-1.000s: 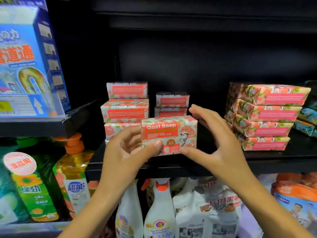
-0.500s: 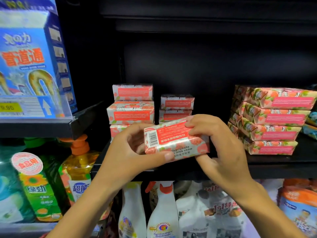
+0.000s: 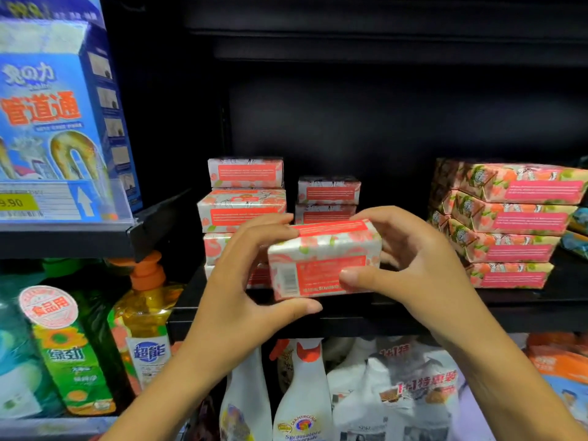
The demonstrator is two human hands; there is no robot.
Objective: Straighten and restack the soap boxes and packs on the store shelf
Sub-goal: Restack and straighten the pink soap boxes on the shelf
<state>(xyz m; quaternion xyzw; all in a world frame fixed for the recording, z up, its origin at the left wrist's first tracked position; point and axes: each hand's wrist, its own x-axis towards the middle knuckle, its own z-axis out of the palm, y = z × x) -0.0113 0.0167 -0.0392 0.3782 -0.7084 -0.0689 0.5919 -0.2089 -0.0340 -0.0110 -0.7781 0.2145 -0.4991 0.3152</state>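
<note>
A person holds a glossy rectangular pink-and-white soap box [image 3: 321, 262] just in front of the black metal shelf [image 3: 381, 316], before the two short stacks of matching boxes [image 3: 243, 205]. The left hand [image 3: 245, 281] grips it with the thumb under the lower edge and fingers curled over the top. The right hand [image 3: 413, 259] pinches its other end, thumb on the red panel. A second ago the "Goat Soap" front faced out; now the barcode side does. Foil-wrapped peach-print packs [image 3: 515, 224] sit stacked to the right. To the left, a blue carton [image 3: 54, 122] reads "管道通" above a "9.90" price tag [image 3: 16, 203].
</note>
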